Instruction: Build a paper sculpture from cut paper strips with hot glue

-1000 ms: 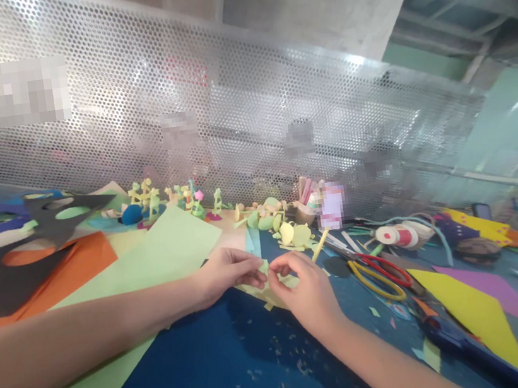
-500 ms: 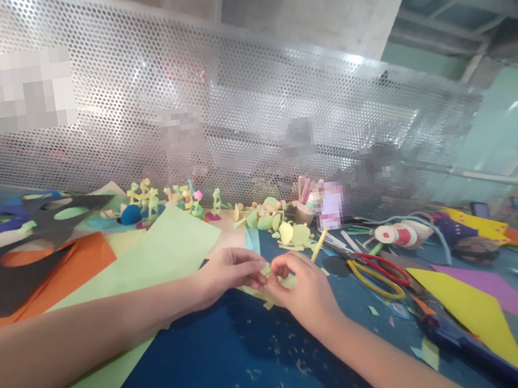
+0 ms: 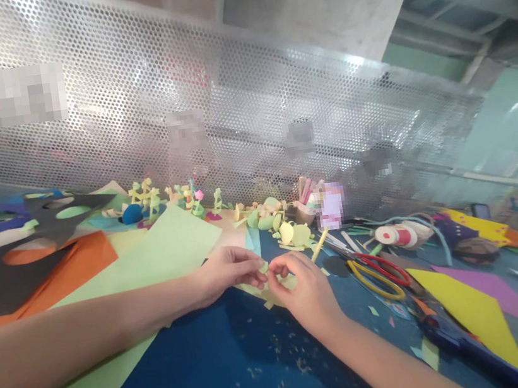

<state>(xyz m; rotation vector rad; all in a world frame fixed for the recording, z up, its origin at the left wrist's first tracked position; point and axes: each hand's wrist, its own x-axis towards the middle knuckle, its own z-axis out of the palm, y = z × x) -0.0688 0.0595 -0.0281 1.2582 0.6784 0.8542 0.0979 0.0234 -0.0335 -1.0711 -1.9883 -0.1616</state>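
Tiny pale-green paper piece [image 3: 264,267] sits right between the fingertips of both hands, above the desk [image 3: 197,374]. It lies off the left hand's [image 3: 226,273] fingertips toward the right; neither hand clearly nearer. Long axis: can't tell, mostly covered by fingers. Left grip: nearly closed, thumb and fingers pinching the piece. Right hand [image 3: 304,287]: thumb and forefinger curled into a ring, tips together at the piece's other side. Light-green sheet [image 3: 152,249] under the left forearm; yellow-handled scissors [image 3: 377,285] right of the right hand.
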